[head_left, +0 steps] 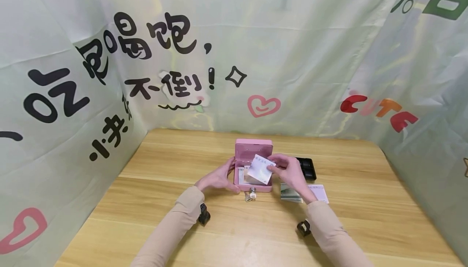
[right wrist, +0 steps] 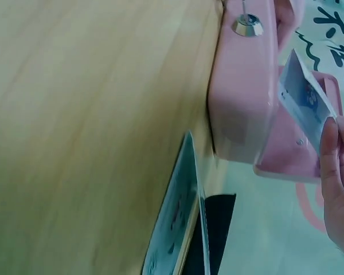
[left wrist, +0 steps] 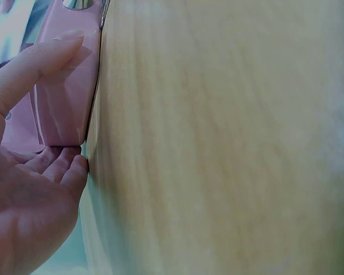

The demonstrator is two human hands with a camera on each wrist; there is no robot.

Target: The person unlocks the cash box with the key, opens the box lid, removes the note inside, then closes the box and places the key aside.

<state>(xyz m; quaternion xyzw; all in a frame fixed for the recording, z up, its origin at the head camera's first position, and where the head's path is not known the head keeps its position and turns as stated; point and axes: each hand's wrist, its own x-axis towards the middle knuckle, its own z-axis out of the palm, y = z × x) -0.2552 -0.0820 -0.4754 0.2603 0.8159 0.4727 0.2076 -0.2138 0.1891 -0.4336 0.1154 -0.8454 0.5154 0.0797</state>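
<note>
A pink cash box (head_left: 239,150) stands on the table with its lid raised. A small key hangs from the lock (head_left: 253,192) on its front. My left hand (head_left: 219,176) grips the box's left front corner, thumb across the front wall and fingers against the side (left wrist: 37,206). Over the box, my right hand (head_left: 290,171) pinches a pale printed card (head_left: 261,169) by its edge, tilted; the right wrist view also shows this card (right wrist: 304,100). Several more cards (head_left: 241,176) stand inside the box, partly hidden behind the held one.
Right of the box lie a stack of dark-edged cards (head_left: 290,194) and a pale purple card (head_left: 320,193), partly under my right wrist. A black tray (head_left: 309,170) with compartments sits behind them. Printed cloth (head_left: 226,55) surrounds the wooden table (head_left: 237,230).
</note>
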